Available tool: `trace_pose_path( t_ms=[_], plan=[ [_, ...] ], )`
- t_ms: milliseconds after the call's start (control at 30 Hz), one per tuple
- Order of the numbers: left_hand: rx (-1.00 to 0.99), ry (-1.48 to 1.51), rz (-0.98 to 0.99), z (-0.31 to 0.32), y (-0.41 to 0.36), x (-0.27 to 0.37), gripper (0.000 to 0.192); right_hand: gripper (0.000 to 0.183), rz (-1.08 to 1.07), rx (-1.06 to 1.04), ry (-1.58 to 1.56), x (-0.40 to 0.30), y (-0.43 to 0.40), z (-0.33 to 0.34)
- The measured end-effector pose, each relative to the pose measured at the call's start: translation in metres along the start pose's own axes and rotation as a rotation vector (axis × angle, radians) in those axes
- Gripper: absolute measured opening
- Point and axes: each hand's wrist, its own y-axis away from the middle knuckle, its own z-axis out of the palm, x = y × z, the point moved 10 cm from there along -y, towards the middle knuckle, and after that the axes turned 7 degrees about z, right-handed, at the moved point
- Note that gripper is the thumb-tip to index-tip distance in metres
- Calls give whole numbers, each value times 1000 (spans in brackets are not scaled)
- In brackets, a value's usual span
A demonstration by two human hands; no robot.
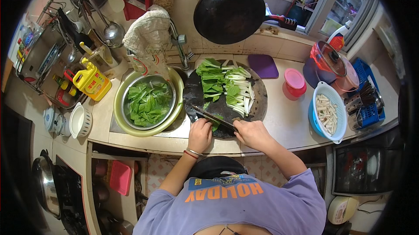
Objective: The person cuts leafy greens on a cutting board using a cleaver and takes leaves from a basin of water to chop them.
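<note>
My right hand (253, 134) grips the handle of a kitchen knife (214, 117), whose dark blade slants up and left over a round, dark cutting board (260, 96). Close beside the blade, my left hand (199, 137) rests at the board's near edge with its fingers bent. A green leaf piece (217, 123) lies by those fingertips, partly behind the knife; whether the fingers pinch it is hidden. Farther back on the board are cut leafy greens (211, 78) and their pale stalks (242, 89).
Left of the board, a metal bowl of cut leaves (149, 104) sits inside a green basin (119, 122) at the sink. To the right stand a pink-lidded container (294, 84) and a blue colander (343, 117) holding pale cut pieces. Above hangs a black pan (230, 12).
</note>
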Motion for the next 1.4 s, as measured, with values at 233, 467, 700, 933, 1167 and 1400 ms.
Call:
trace_pose_path(
  t_ms=[233,467,700,933,1167,1400],
  plan=[
    [-22,9,-9,2,1,-1,18,13,-32,-3,0,-3,-3,3],
    [-32,-8,-4,3,1,-1,16,13,-16,-28,53,-5,-3,9],
    [-82,-26,-12,9,2,-4,22,15,-5,-64,114,-9,-1,17],
    [-73,-50,22,8,0,0,18,14,-27,-120,150,-17,-11,21],
    [-61,-72,12,4,-5,5,18,14,-39,-133,122,-11,-25,28],
    [-34,31,-41,2,3,-6,21,15,95,-302,95,18,20,15]
  ],
)
